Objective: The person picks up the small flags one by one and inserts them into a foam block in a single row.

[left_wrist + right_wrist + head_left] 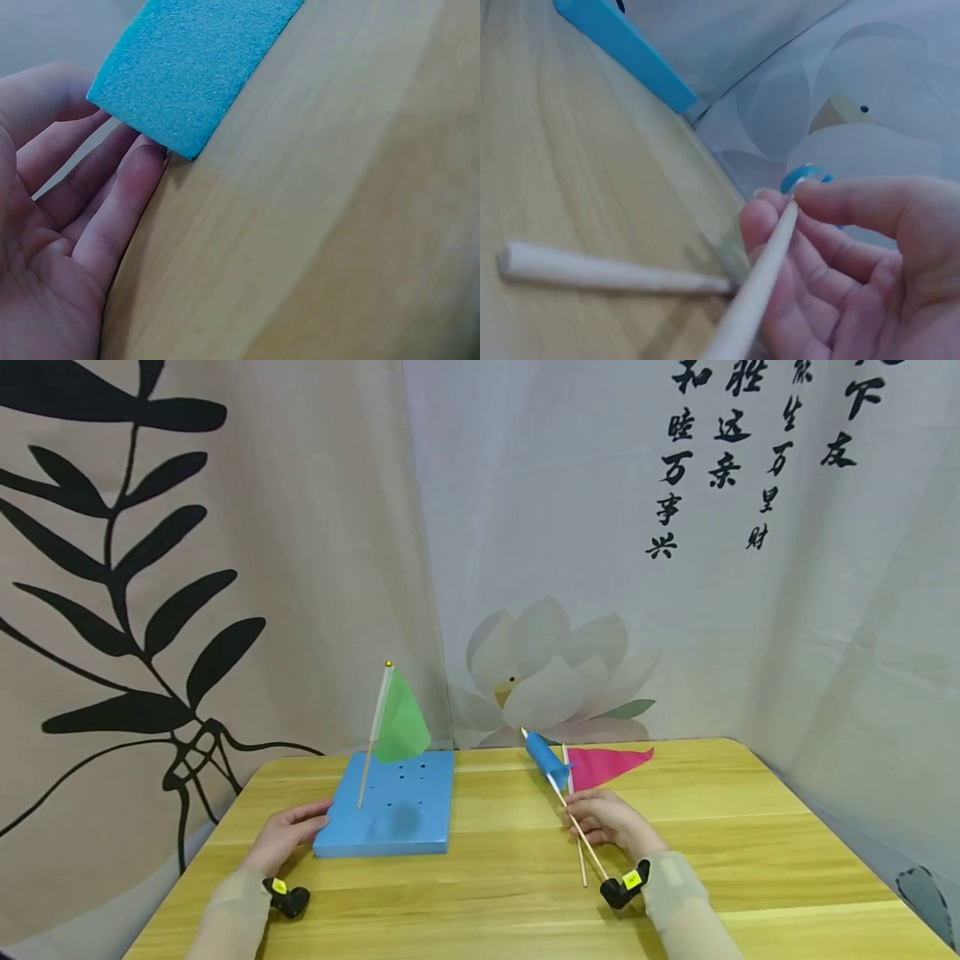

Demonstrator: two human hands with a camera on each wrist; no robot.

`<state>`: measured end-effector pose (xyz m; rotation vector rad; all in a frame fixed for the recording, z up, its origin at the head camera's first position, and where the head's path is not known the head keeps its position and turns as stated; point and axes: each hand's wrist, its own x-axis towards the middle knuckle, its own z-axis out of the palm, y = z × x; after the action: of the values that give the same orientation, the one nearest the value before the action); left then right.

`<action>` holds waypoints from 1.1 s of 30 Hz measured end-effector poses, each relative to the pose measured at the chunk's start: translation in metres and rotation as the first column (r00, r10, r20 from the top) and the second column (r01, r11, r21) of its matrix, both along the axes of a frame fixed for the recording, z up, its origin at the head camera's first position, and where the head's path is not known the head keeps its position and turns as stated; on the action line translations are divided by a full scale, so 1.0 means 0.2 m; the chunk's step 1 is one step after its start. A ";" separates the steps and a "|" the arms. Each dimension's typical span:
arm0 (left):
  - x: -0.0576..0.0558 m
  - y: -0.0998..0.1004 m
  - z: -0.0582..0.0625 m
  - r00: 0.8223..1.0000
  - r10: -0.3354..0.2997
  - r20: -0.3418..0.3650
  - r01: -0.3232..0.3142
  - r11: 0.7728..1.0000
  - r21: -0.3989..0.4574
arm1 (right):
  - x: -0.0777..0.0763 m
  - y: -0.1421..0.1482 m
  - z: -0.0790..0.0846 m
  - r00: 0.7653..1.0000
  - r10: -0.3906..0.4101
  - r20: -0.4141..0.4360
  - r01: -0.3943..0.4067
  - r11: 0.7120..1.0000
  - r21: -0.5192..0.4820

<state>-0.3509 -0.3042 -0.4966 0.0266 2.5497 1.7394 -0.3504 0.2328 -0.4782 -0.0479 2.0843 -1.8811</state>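
Observation:
A light blue foam board (390,835) with several small holes lies on the left half of the table. Upright in it, leaning slightly, stands a green flag (401,718) on a thin stick. Fingers fairly straight, my left hand (288,837) touches the board's left edge; the foam corner (187,82) shows against them in the left wrist view. My right hand (609,820) pinches the stick of a blue flag (546,758) between thumb and fingers, its cloth wrapped round the stick. A pink flag (603,767) is by the same fingers; whether they hold its stick, I cannot tell.
The wooden table (510,893) spreads under both hands. Behind its far edge hangs a pale curtain (337,568) printed with dark leaves, a lotus and black characters. A black wrist camera (288,897) sits on the left wrist, another (624,887) on the right.

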 end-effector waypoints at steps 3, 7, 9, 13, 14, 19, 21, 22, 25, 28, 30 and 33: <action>0.00 0.00 0.00 1.000 -0.004 0.001 0.004 1.000 0.000 | 0.00 -0.01 0.02 0.999 -0.010 -0.033 0.009 0.999 -0.042; 0.01 0.01 0.00 1.000 -0.005 -0.003 0.005 1.000 0.003 | 0.02 -0.02 0.09 0.993 0.016 -0.116 -0.025 0.997 -0.070; 0.01 0.01 0.01 1.000 -0.003 -0.004 0.003 1.000 0.004 | 0.03 -0.03 0.12 0.985 0.038 -0.170 -0.053 0.995 -0.086; 0.03 0.02 0.02 1.000 0.003 0.001 -0.003 1.000 0.011 | 0.04 -0.04 0.18 0.965 0.044 -0.259 -0.077 0.990 -0.120; 0.03 0.02 0.02 1.000 0.004 0.003 -0.004 1.000 0.013 | 0.05 -0.05 0.19 0.959 0.041 -0.280 -0.080 0.988 -0.130; 0.02 0.01 0.01 1.000 -0.001 0.000 0.001 1.000 0.014 | 0.06 -0.08 0.24 0.932 -0.011 -0.361 -0.058 0.982 -0.179; 0.02 0.00 0.01 1.000 -0.002 -0.007 0.002 1.000 0.008 | 0.06 -0.10 0.25 0.924 -0.032 -0.380 -0.049 0.978 -0.202; 0.01 0.00 0.01 1.000 -0.001 -0.011 0.001 1.000 0.005 | 0.06 -0.12 0.26 0.922 -0.044 -0.385 -0.043 0.975 -0.217; 0.01 0.00 0.01 1.000 -0.008 -0.020 0.008 1.000 0.001 | 0.06 -0.16 0.26 0.922 -0.092 -0.376 -0.022 0.957 -0.289; 0.00 0.00 0.01 1.000 -0.020 -0.021 0.020 1.000 0.008 | 0.04 -0.20 0.27 0.920 -0.144 -0.365 -0.004 0.926 -0.376; 0.00 0.00 0.00 1.000 -0.022 -0.019 0.022 1.000 0.014 | 0.02 -0.23 0.27 0.916 -0.164 -0.366 -0.009 0.904 -0.428; 0.00 0.00 -0.01 1.000 -0.014 -0.019 0.015 1.000 0.018 | -0.01 -0.28 0.29 0.913 -0.170 -0.371 -0.038 0.870 -0.492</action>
<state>-0.3518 -0.3035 -0.4976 0.0619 2.5405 1.7648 -0.3526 0.1764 -0.4203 -0.5348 1.7810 -2.5839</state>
